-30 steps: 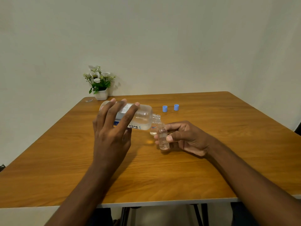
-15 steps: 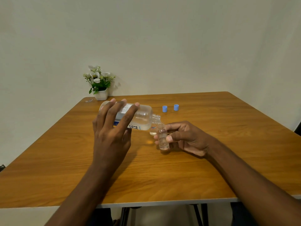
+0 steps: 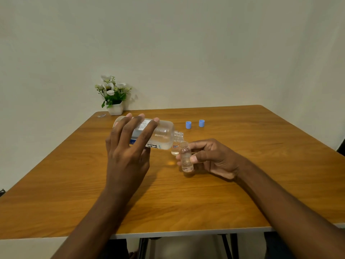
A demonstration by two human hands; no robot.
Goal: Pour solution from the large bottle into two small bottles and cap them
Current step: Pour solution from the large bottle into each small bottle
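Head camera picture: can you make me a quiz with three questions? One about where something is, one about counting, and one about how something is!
1. Where is the flower pot?
A. at the far left corner of the table
B. on the floor
C. on a shelf

2. How many blue caps are on the table?
A. one
B. two
C. four

3. How is the large bottle?
A. standing upright, capped
B. tipped sideways, uncapped
C. lying alone on the table

Answers:
1 A: the pot stands at the far left corner, by the wall.
2 B: two caps sit side by side beyond the hands.
3 B: the left hand holds it tilted, with its open mouth over the small bottle that the right hand pinches.
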